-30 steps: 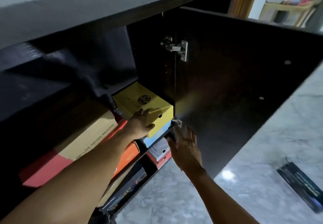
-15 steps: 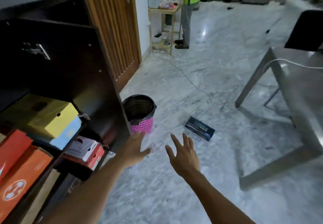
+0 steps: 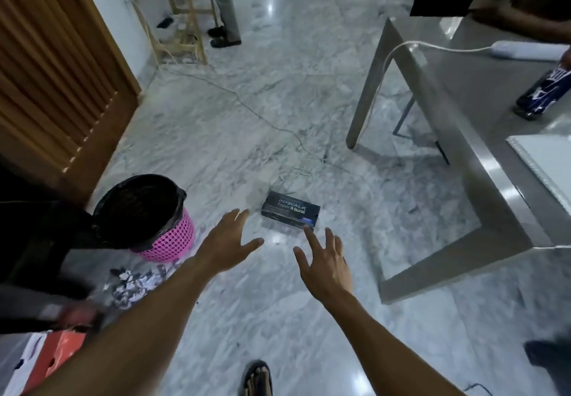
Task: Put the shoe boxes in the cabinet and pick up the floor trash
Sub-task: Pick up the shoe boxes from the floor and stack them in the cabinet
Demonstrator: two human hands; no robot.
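Observation:
A dark shoe box [image 3: 289,213] with white lettering lies flat on the marble floor. My left hand [image 3: 227,244] reaches out with spread fingers, just left of and nearer than the box. My right hand [image 3: 324,261] is also spread, its fingertips close to the box's near right corner; neither hand touches it. Torn paper scraps [image 3: 131,286] litter the floor beside a pink bin [image 3: 168,242] lined with a black bag. At the lower left an orange and white shoe box [image 3: 52,361] shows in the dark cabinet [image 3: 37,241].
A grey table [image 3: 482,111] stands on the right, bearing a white power strip [image 3: 525,49] and a dark blue bottle [image 3: 543,92]. Thin cables [image 3: 278,126] trail across the floor behind the box. Another person's legs [image 3: 222,3] stand by a wooden rack [image 3: 185,24]. A slatted wooden door [image 3: 55,65] stands left.
My left hand has left the yellow box in the cabinet. My view has turned right and down, and both hands have moved out toward the dark box on the floor.

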